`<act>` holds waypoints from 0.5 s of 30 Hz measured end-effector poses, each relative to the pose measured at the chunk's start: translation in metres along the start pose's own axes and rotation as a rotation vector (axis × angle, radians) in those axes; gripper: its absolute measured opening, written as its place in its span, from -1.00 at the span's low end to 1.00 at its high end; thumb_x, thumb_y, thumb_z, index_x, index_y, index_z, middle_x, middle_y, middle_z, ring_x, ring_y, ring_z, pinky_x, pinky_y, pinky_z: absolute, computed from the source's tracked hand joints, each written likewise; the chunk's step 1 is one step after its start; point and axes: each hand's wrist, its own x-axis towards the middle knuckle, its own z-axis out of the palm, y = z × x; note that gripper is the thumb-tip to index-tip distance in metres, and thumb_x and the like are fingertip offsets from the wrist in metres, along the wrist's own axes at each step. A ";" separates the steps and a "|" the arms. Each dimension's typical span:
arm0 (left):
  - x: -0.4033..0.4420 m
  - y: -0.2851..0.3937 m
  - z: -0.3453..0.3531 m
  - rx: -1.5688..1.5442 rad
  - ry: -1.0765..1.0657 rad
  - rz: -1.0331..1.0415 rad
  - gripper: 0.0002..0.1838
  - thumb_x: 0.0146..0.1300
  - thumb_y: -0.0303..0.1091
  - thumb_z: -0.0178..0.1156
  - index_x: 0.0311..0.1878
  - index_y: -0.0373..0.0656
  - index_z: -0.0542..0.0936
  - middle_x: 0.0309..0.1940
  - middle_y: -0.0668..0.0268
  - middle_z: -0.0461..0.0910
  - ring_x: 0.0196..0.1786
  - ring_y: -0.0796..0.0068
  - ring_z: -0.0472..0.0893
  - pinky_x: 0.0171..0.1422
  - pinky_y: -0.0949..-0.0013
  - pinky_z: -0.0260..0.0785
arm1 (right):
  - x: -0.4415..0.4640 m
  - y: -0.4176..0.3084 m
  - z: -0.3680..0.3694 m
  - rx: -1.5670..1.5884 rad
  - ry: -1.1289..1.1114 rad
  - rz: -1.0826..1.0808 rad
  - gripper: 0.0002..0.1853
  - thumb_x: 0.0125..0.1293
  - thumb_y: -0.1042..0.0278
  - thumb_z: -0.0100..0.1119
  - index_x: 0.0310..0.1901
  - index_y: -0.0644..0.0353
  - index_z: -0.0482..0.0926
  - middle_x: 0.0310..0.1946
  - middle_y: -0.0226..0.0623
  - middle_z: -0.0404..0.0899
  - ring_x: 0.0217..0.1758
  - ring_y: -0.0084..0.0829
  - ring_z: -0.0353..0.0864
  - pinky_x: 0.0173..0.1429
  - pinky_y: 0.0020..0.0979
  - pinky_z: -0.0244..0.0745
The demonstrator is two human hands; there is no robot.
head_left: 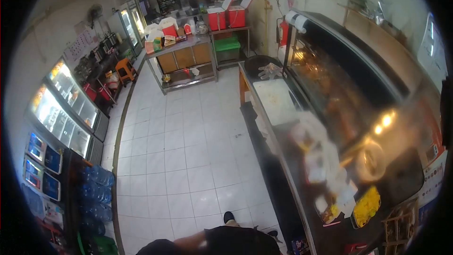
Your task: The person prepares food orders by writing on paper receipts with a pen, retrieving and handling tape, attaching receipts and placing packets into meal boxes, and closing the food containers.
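Observation:
Neither of my hands shows in the head view. At the bottom edge I see dark clothing (236,242), a strip of bare arm (189,242) and a dark shoe (229,216) on the tiles. To my right runs a long counter (288,137). On its near part lie a tray of yellow food (367,207) and a smaller tray with mixed food (329,211). White plastic bags (325,153) are bunched behind them. A round tub (370,161) stands beside the bags, its contents blurred. A white cutting board (276,101) lies farther along, with a clear plastic glove (271,71) beyond it.
White floor tiles (188,146) run between the counter and the lit drink fridges (61,113). Large water bottles (98,193) are stacked at left. Ahead stand a steel table (184,63), red cooler boxes (217,21) and an orange stool (125,71). A glass display case (339,80) lines the right.

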 end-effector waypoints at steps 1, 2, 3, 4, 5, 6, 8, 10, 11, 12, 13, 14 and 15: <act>0.002 -0.003 -0.009 0.007 -0.023 -0.004 -0.40 0.46 0.13 0.09 0.29 -0.19 0.56 0.22 0.16 0.61 0.23 0.32 0.57 0.39 0.24 0.36 | -0.002 -0.011 0.009 -0.002 -0.009 -0.001 -0.62 0.42 0.05 0.18 -0.06 0.25 0.70 -0.29 -0.19 0.72 -0.23 -0.29 0.71 -0.10 -0.18 0.60; 0.003 -0.005 -0.019 0.008 -0.044 -0.008 -0.39 0.46 0.13 0.09 0.29 -0.19 0.55 0.22 0.16 0.61 0.23 0.32 0.57 0.39 0.24 0.36 | -0.004 -0.020 0.018 -0.001 -0.012 0.003 -0.62 0.42 0.05 0.18 -0.06 0.25 0.69 -0.29 -0.19 0.72 -0.22 -0.29 0.71 -0.10 -0.18 0.60; 0.005 -0.007 -0.028 0.009 -0.062 -0.011 -0.39 0.45 0.13 0.09 0.29 -0.19 0.55 0.23 0.16 0.61 0.24 0.32 0.57 0.39 0.24 0.36 | -0.006 -0.028 0.025 -0.002 -0.022 0.004 -0.62 0.42 0.05 0.17 -0.06 0.25 0.69 -0.28 -0.19 0.72 -0.22 -0.29 0.71 -0.10 -0.19 0.60; 0.006 -0.010 -0.033 0.010 -0.085 -0.016 -0.39 0.45 0.14 0.09 0.29 -0.19 0.55 0.23 0.16 0.61 0.24 0.31 0.57 0.40 0.24 0.35 | -0.008 -0.034 0.031 -0.002 -0.027 0.011 -0.62 0.42 0.05 0.17 -0.06 0.25 0.69 -0.28 -0.19 0.72 -0.21 -0.29 0.71 -0.09 -0.19 0.60; 0.008 -0.010 -0.039 0.017 -0.107 -0.022 -0.38 0.45 0.14 0.09 0.30 -0.20 0.55 0.23 0.16 0.61 0.24 0.31 0.57 0.40 0.24 0.35 | -0.010 -0.039 0.036 0.002 -0.027 0.019 -0.61 0.42 0.05 0.17 -0.06 0.25 0.69 -0.28 -0.19 0.72 -0.21 -0.29 0.70 -0.09 -0.19 0.60; 0.008 -0.010 -0.046 0.016 -0.123 -0.029 -0.38 0.45 0.14 0.09 0.30 -0.20 0.55 0.23 0.16 0.61 0.25 0.31 0.56 0.40 0.24 0.35 | -0.011 -0.042 0.039 0.001 -0.029 0.028 -0.61 0.42 0.05 0.17 -0.05 0.25 0.69 -0.27 -0.19 0.72 -0.21 -0.29 0.70 -0.09 -0.19 0.60; 0.010 -0.014 -0.050 0.023 -0.173 -0.044 -0.37 0.45 0.15 0.09 0.30 -0.20 0.55 0.24 0.16 0.60 0.25 0.31 0.56 0.41 0.24 0.34 | -0.016 -0.047 0.043 -0.003 -0.030 0.044 -0.61 0.41 0.05 0.17 -0.05 0.25 0.69 -0.27 -0.19 0.72 -0.20 -0.29 0.70 -0.08 -0.19 0.60; 0.011 -0.019 -0.052 0.015 -0.216 -0.057 -0.37 0.45 0.15 0.09 0.30 -0.20 0.55 0.24 0.15 0.60 0.26 0.31 0.55 0.42 0.24 0.34 | -0.019 -0.046 0.043 -0.006 -0.030 0.056 -0.61 0.41 0.05 0.17 -0.04 0.25 0.69 -0.26 -0.19 0.72 -0.19 -0.30 0.70 -0.07 -0.19 0.60; 0.012 -0.021 -0.051 0.009 -0.244 -0.063 -0.36 0.45 0.16 0.10 0.30 -0.20 0.55 0.24 0.15 0.60 0.26 0.31 0.55 0.42 0.24 0.33 | -0.020 -0.046 0.043 -0.008 -0.034 0.058 -0.61 0.41 0.04 0.17 -0.04 0.25 0.69 -0.25 -0.19 0.72 -0.19 -0.30 0.70 -0.07 -0.19 0.60; 0.013 -0.022 -0.051 0.004 -0.267 -0.069 -0.36 0.45 0.16 0.10 0.31 -0.20 0.55 0.25 0.15 0.60 0.27 0.30 0.55 0.43 0.24 0.33 | -0.019 -0.046 0.042 -0.007 -0.037 0.060 -0.61 0.41 0.04 0.17 -0.04 0.25 0.69 -0.25 -0.19 0.72 -0.18 -0.30 0.70 -0.07 -0.19 0.60; 0.011 -0.026 -0.048 -0.014 -0.314 -0.083 -0.36 0.44 0.16 0.10 0.31 -0.20 0.55 0.25 0.15 0.60 0.27 0.30 0.55 0.43 0.24 0.33 | -0.021 -0.042 0.043 -0.011 -0.034 0.064 -0.61 0.41 0.04 0.17 -0.04 0.25 0.68 -0.25 -0.19 0.72 -0.18 -0.30 0.70 -0.06 -0.19 0.60; 0.011 -0.026 -0.050 -0.028 -0.363 -0.104 -0.35 0.44 0.17 0.10 0.31 -0.20 0.55 0.25 0.15 0.60 0.28 0.30 0.55 0.43 0.24 0.32 | -0.022 -0.041 0.042 -0.009 -0.033 0.063 -0.61 0.41 0.04 0.17 -0.04 0.25 0.68 -0.24 -0.19 0.72 -0.18 -0.30 0.70 -0.06 -0.19 0.60; 0.010 -0.025 -0.051 -0.040 -0.422 -0.126 -0.35 0.44 0.17 0.10 0.31 -0.21 0.55 0.25 0.15 0.59 0.28 0.30 0.54 0.44 0.24 0.32 | -0.020 -0.041 0.041 -0.004 -0.027 0.062 -0.60 0.41 0.04 0.17 -0.03 0.25 0.68 -0.24 -0.19 0.72 -0.17 -0.30 0.70 -0.06 -0.19 0.60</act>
